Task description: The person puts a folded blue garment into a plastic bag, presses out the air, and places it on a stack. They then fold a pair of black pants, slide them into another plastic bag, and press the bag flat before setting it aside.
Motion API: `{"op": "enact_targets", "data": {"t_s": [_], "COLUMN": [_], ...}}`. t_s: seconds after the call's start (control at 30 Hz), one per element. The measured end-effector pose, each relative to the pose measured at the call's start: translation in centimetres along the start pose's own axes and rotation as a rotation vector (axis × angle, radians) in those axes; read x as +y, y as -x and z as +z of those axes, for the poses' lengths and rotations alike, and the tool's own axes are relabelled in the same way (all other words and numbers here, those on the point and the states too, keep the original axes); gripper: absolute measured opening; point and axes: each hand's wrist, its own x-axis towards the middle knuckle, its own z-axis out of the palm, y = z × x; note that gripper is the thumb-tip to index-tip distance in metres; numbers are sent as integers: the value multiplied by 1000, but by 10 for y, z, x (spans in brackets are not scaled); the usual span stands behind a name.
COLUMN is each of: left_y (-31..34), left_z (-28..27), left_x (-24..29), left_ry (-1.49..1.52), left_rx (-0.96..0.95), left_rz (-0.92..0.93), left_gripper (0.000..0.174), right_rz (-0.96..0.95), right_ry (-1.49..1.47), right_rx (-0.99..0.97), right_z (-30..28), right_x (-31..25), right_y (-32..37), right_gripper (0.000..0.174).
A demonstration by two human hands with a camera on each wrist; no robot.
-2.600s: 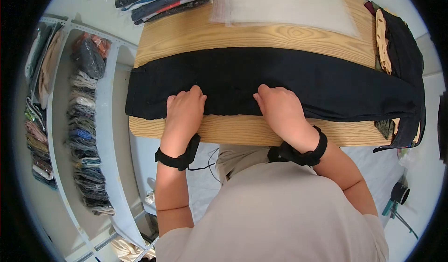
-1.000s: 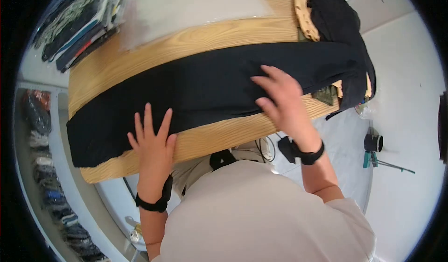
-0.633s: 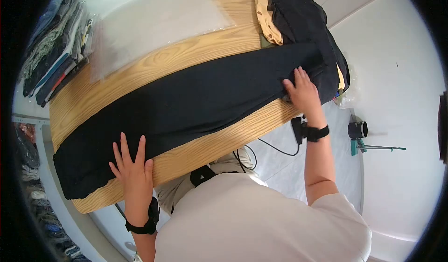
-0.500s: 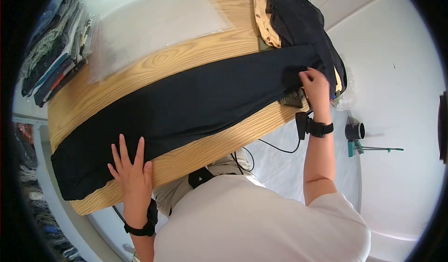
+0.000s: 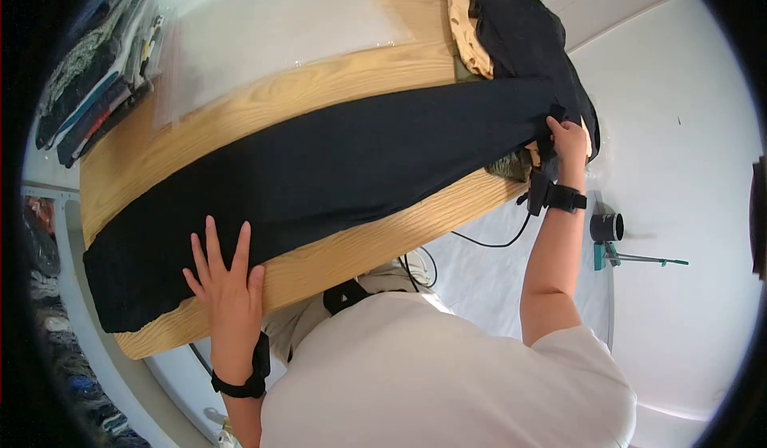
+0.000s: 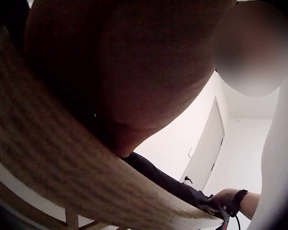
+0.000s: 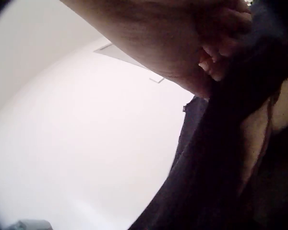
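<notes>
A pair of black trousers (image 5: 319, 160), folded into one long strip, lies along the table's front, its narrow end over a pile of clothes at the right. My left hand (image 5: 229, 288) rests with fingers spread on the wide part, near the table edge. At the narrow end my right hand (image 5: 567, 140) pinches the black cloth. In the right wrist view the curled fingers (image 7: 221, 52) hold the dark fabric, and part of the grip is hidden by the hand. The left wrist view shows my left hand (image 6: 129, 62) dark and close up, its fingertips hidden.
The clothes pile (image 5: 511, 25) hangs over the right end of the wooden table (image 5: 319, 268). Clear plastic bags (image 5: 280, 25) lie at the back. Bagged folded clothes (image 5: 100, 81) stand at the back left, with a shelf (image 5: 52, 200) below. A cable (image 5: 495, 244) hangs near my right wrist.
Both hands were fisted on the trousers' front edge. My left hand has spread flat toward the wide end; my right hand has moved right and now pinches the narrow end. The view has turned rightward.
</notes>
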Motion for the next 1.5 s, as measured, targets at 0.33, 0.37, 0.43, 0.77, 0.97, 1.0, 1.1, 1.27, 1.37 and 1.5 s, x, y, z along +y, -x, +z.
{"op": "enact_targets", "data": {"t_s": [0.33,0.37,0.43,0.77,0.97,1.0,1.1,1.27,1.37,1.5], "left_y": [1,0,0,2,1,1,1,1,1,0], "left_z": [6,6,7,2,3,2,2,2,2,1], "left_x": [-2,-2,-3,-1,0,0,0,0,0,0], "left_ry": [18,23,7,65,62,70,67,58,56,56], "left_rx": [41,42,45,25,34,31,32,23,37,31], "left_rz": [5,4,7,0,2,4,3,1,3,5], "left_gripper": [48,48,49,51,52,52,52,52,53,54], "right_rz": [295,231,161,501,596,580,309,-60,-760,-1001], "right_ry": [-353,-591,-823,-1630,-1644,-1647,-1526,-565,-326,122], "right_rx": [-192,-227,-261,-466,-487,-461,-399,-284,-340,-504], "right_z": [-4,-2,-1,14,24,20,1,-16,21,54], "right_x": [-16,-16,-17,-44,-57,-64,-96,-165,-167,-175], "right_y": [13,12,11,33,50,54,74,131,150,193], "right_gripper": [49,44,40,36,34,34,35,34,52,76]}}
